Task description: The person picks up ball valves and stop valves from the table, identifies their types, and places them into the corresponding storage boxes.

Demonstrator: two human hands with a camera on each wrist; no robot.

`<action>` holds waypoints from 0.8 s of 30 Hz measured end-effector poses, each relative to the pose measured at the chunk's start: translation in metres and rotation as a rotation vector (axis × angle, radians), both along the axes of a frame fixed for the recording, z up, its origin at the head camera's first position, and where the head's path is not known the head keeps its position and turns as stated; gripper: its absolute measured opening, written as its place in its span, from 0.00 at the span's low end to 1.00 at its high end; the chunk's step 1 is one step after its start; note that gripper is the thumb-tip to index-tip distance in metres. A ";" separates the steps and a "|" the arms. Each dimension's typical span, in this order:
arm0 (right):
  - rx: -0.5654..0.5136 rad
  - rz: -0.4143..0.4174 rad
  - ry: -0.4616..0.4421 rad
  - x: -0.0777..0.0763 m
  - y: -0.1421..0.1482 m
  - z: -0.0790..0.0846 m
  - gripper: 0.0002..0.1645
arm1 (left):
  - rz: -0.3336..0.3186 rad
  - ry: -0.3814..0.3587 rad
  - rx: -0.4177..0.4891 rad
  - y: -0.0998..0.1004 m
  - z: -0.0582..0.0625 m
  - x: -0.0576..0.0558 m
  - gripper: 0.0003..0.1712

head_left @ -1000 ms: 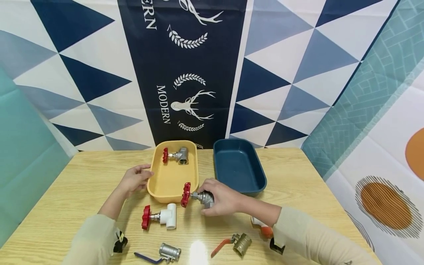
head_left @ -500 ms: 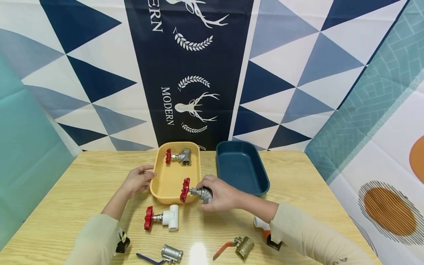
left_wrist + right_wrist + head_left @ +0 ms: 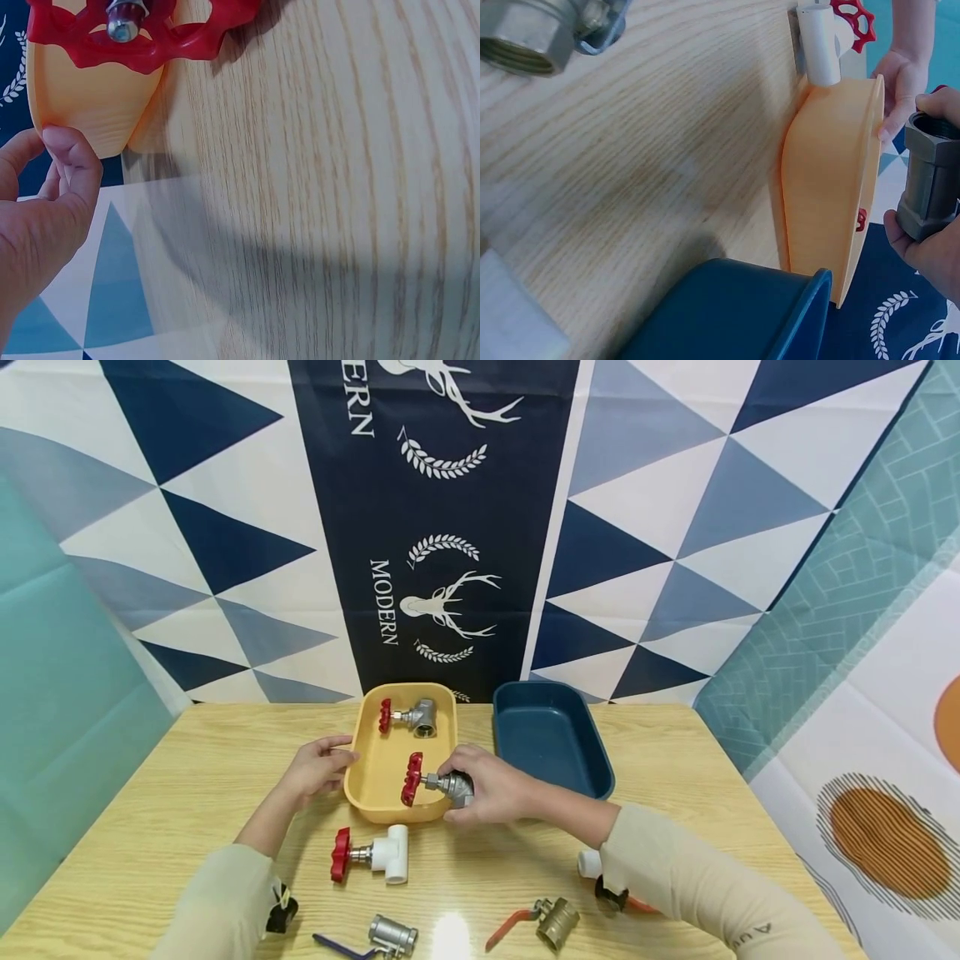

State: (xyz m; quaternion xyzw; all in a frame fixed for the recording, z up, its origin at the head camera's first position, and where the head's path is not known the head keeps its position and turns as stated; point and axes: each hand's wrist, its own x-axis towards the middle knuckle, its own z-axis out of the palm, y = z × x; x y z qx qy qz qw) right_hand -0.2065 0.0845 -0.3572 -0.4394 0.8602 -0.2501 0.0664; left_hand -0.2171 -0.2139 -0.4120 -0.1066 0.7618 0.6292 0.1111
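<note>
My right hand (image 3: 491, 787) grips a steel gate valve (image 3: 457, 787) by its body, its red handwheel pointing left over the near right part of the yellow tray (image 3: 397, 815). In the right wrist view the thumb and fingers hold the threaded metal body (image 3: 928, 176) at opposite ends. My left hand (image 3: 318, 768) pinches the tray's left rim, thumb at the edge in the left wrist view. A similar gate valve with a red handwheel (image 3: 385, 716) lies at the back of this tray. Just in front sits a white plastic valve (image 3: 390, 854) with a red handwheel.
A dark blue tray (image 3: 551, 739) stands right of the yellow one. Nearer lie a blue-lever ball valve (image 3: 392, 935) and a brass ball valve (image 3: 557, 923) with a red lever. A white fitting (image 3: 589, 863) is partly hidden by the right sleeve. Patterned cloth hangs behind.
My right hand has carried the gate valve up and left, from the yellow tray's near right corner to over its inside. My left hand stays at the rim. The head view has shifted slightly.
</note>
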 end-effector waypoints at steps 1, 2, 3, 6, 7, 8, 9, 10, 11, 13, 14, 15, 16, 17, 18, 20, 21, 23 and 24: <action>0.003 0.000 0.009 -0.001 -0.001 0.000 0.29 | 0.002 -0.001 0.001 0.000 0.000 0.000 0.31; 0.002 0.004 0.016 -0.001 -0.001 0.000 0.29 | 0.002 -0.001 0.000 0.000 0.000 0.000 0.31; 0.003 0.007 0.024 -0.002 -0.002 0.000 0.28 | 0.004 0.001 0.000 0.000 0.000 0.000 0.31; 0.004 0.010 0.035 -0.005 -0.003 -0.001 0.28 | 0.001 0.007 -0.001 0.000 0.000 0.000 0.31; 0.006 0.010 0.036 -0.006 -0.004 -0.001 0.28 | 0.000 0.008 0.001 0.000 -0.001 0.000 0.32; 0.004 0.013 0.034 -0.007 -0.005 -0.002 0.29 | -0.001 0.011 0.002 0.000 -0.001 0.000 0.32; 0.003 0.013 0.034 -0.008 -0.005 -0.003 0.29 | -0.001 0.012 0.003 0.000 -0.001 0.000 0.31; -0.001 0.014 0.030 -0.009 -0.006 -0.003 0.29 | 0.001 0.012 0.004 -0.001 -0.001 0.000 0.31; -0.002 0.014 0.028 -0.010 -0.007 -0.004 0.29 | 0.001 0.013 0.006 -0.001 -0.001 0.000 0.31; -0.001 0.012 0.027 -0.012 -0.008 -0.006 0.29 | 0.004 0.011 0.010 -0.001 -0.002 0.000 0.31; -0.001 0.010 0.026 -0.013 -0.008 -0.006 0.29 | 0.005 0.012 0.011 -0.001 -0.002 0.000 0.31; 0.003 0.005 0.025 -0.014 -0.009 -0.007 0.29 | 0.006 0.011 0.011 -0.001 -0.002 0.000 0.31; 0.005 0.002 0.024 -0.014 -0.010 -0.008 0.29 | 0.006 0.011 0.009 -0.001 -0.003 0.000 0.31; 0.008 -0.002 0.022 -0.015 -0.010 -0.008 0.28 | 0.006 0.010 0.010 -0.001 -0.003 -0.001 0.31; 0.010 -0.006 0.021 -0.016 -0.011 -0.009 0.28 | 0.008 0.010 0.009 -0.001 -0.003 -0.001 0.31; 0.010 -0.013 0.012 -0.017 -0.012 -0.009 0.28 | 0.008 0.011 0.008 -0.001 -0.003 -0.001 0.31; 0.010 -0.017 0.009 -0.018 -0.013 -0.010 0.28 | 0.007 0.011 0.007 -0.001 -0.004 -0.001 0.31; 0.011 -0.023 0.004 -0.020 -0.014 -0.010 0.28 | 0.007 0.013 0.015 -0.001 -0.003 -0.001 0.31; 0.012 -0.025 0.001 -0.020 -0.015 -0.010 0.28 | 0.005 0.013 0.017 -0.001 -0.003 0.000 0.31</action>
